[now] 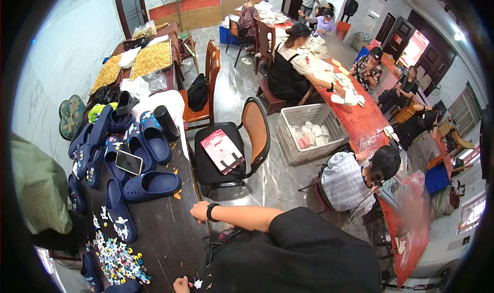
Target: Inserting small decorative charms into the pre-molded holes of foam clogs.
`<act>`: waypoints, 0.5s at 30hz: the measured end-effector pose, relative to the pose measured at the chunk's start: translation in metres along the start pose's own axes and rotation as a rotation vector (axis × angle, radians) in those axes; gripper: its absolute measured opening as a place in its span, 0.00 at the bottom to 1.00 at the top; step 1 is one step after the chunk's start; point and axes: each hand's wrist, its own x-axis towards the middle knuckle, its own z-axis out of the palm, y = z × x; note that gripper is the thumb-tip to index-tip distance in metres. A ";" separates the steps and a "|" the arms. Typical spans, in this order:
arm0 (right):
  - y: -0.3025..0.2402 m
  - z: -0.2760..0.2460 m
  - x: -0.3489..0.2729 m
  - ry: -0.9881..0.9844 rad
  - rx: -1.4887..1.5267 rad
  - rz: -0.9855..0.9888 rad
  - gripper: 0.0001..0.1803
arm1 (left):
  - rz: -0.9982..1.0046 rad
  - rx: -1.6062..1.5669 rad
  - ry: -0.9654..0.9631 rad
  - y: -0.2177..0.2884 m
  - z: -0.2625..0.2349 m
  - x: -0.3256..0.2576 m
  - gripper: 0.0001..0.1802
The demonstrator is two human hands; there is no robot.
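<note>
My right hand (199, 211), with a dark band at the wrist, rests at the edge of the dark table (170, 231). Its fingers are curled in, and their inner side is hidden. My left hand (181, 284) shows only partly at the lower edge, its fingers bent; what they hold, if anything, is hidden. A small white piece (198, 283) is right beside it. Left of my hands lies a heap of small colourful shoe charms (116, 257). Beyond it are several navy clogs (152, 186), some with charms fitted, and a phone (128, 162) lying on them.
A black tumbler (166, 122) stands behind the clogs. A chair (221, 151) carrying a pink and white bag (222, 150) is beside the table. Farther off, a grey crate (309, 148) holds light shoes, and several people sit along a red table (355, 113). Trays of yellow pieces (152, 59) lie at the back left.
</note>
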 end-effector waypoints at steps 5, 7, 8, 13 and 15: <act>-0.005 -0.006 0.000 -0.026 -0.037 0.022 0.14 | -0.020 0.091 0.061 0.008 0.003 0.001 0.19; -0.008 -0.008 0.001 -0.044 -0.049 0.024 0.15 | -0.066 0.116 0.092 0.008 0.005 0.001 0.19; -0.009 -0.009 0.001 -0.053 -0.057 0.031 0.16 | -0.067 0.114 0.095 0.008 0.005 -0.001 0.19; -0.012 -0.015 0.002 -0.117 -0.051 0.045 0.19 | -0.026 0.108 0.135 0.008 0.009 -0.004 0.19; -0.012 -0.013 0.001 -0.016 -0.050 0.011 0.14 | -0.023 0.075 0.123 0.007 0.007 -0.005 0.18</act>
